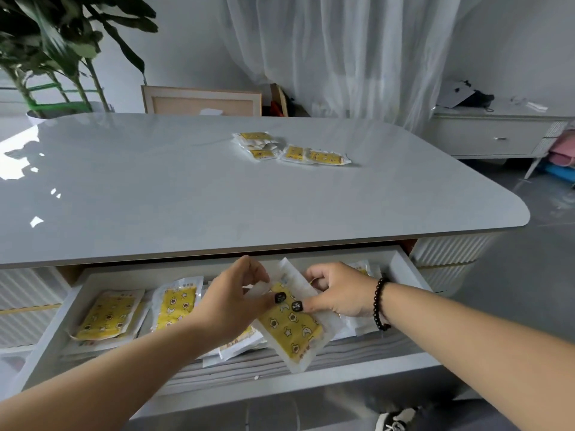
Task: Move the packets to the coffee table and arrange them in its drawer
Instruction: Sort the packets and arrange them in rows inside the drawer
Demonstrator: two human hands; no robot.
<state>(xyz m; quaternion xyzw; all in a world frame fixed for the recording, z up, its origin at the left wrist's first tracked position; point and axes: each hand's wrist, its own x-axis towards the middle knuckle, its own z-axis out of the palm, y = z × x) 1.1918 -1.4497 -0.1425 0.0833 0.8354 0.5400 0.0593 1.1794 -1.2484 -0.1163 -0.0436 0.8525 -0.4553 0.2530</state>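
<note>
Across nearly the whole width: table [217, 194], pale grey, glossy, stone-like top with rounded corners; ribbed white panels below on both sides. Under its near edge: drawer [401, 264], pulled out, white, smooth, rectangular, with a striped grey liner on its floor. Behind: sheer white curtain [342, 51], hanging in soft folds; leafy green plant [62, 42] at far left; low white cabinet [491, 136] at far right; framed board [202, 102] leaning upright past the table's far edge.

On the tabletop, toward the far side: loose cluster of packets [289, 149], flat, crinkly, white-edged with yellow print, about five or six, overlapping, exact count unclear.

Inside the drawer at left: two visible stacks of packets [137, 312], lying flat, side by side, same yellow star-and-moon print under clear film; more white packet edges beneath both hands and at the right end, number not countable.

Over the drawer's middle: one held packet [292, 328], rectangular, tilted, lower corner reaching toward the drawer's front wall. Left hand [231, 301] with thumb and fingers curled, pinching its upper left edge. Right hand [336, 290] likewise gripping it, thumb on the printed face, fingers curled behind. Both thumbnails dark with a small pattern. On the right wrist: one bracelet [380, 303] of round black beads.
</note>
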